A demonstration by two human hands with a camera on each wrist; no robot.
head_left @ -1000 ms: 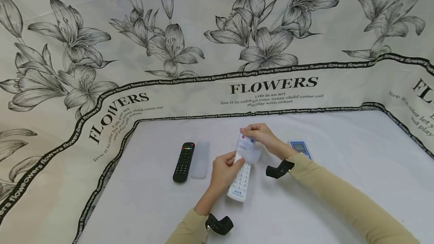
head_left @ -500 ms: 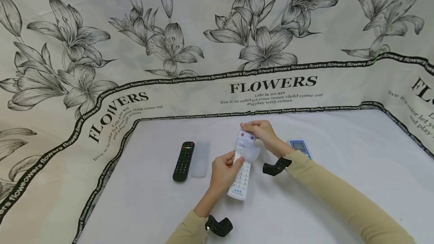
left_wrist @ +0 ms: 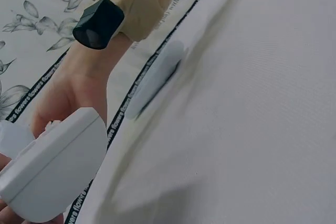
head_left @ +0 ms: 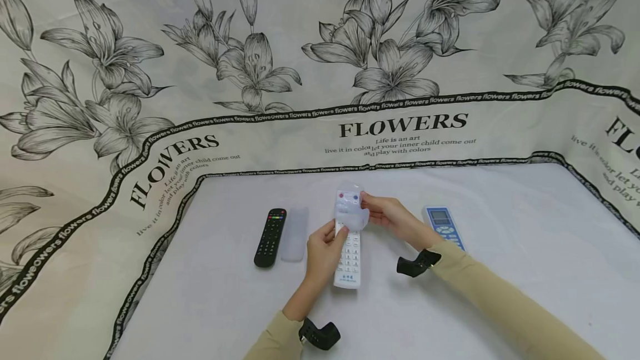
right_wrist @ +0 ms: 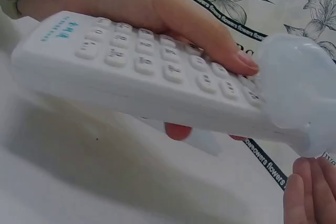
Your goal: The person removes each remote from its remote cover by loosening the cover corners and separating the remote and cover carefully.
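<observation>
My left hand (head_left: 322,254) grips a white remote control (head_left: 347,265) around its middle, thumb on the buttons. A translucent, soft-looking cover (head_left: 352,216) sits over the remote's far end, its lower edge bunched and flared to the right. At the cover's right edge my right hand (head_left: 395,218) pinches it between thumb and fingers. In the right wrist view the keypad half of the remote (right_wrist: 105,77) is bare, and the bunched cover (right_wrist: 299,87) bulges over the other end. The left wrist view shows the remote's near end (left_wrist: 63,156) raised over the table.
To the left lie a black remote (head_left: 270,238) and, beside it, a flat translucent sleeve (head_left: 295,235). A blue and white remote (head_left: 444,225) lies on the right, partly behind the right sleeve. The white tablecloth (head_left: 200,304) runs back to a flower-printed curtain (head_left: 280,143).
The white remote has shifted left and turned straighter. My right hand has moved from the remote's top end down to the cover's right edge, while the left keeps its grip.
</observation>
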